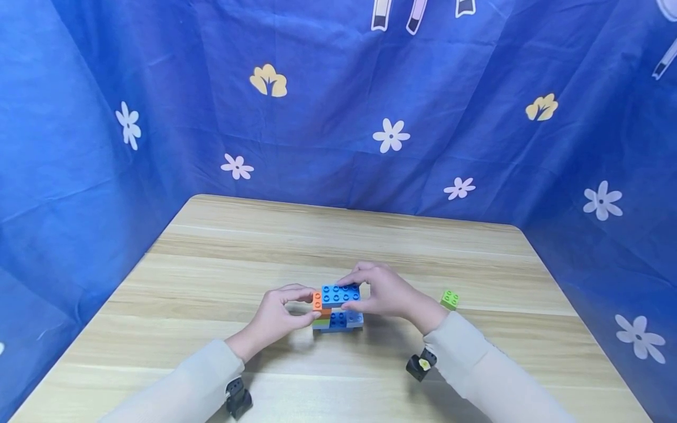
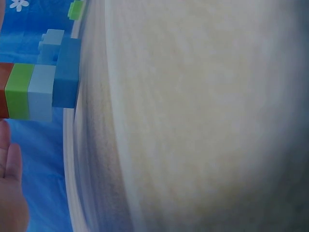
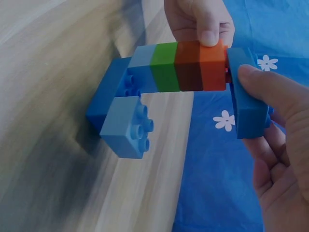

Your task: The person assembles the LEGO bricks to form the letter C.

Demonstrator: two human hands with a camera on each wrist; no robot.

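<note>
My right hand (image 1: 388,294) pinches a long blue brick (image 3: 248,104) between thumb and fingers, studs facing up. It sits over one end of a brick stack, with a narrow gap showing the studs of the top orange brick (image 3: 213,67). Thumb and fingers of my left hand (image 1: 280,311) grip the stack's upper part at the orange brick. Below that come a red brick (image 3: 188,67), a green brick (image 3: 165,67) and a light blue brick (image 3: 141,67), on a blue base brick (image 3: 108,92). Another light blue brick (image 3: 120,125) stands on the base's other end.
A small lime green brick (image 1: 450,299) lies on the wooden table (image 1: 338,235), to the right beyond my right forearm. Blue patterned cloth (image 1: 328,129) hangs behind the table and along both sides. A black band with a small device (image 1: 420,365) is on each wrist.
</note>
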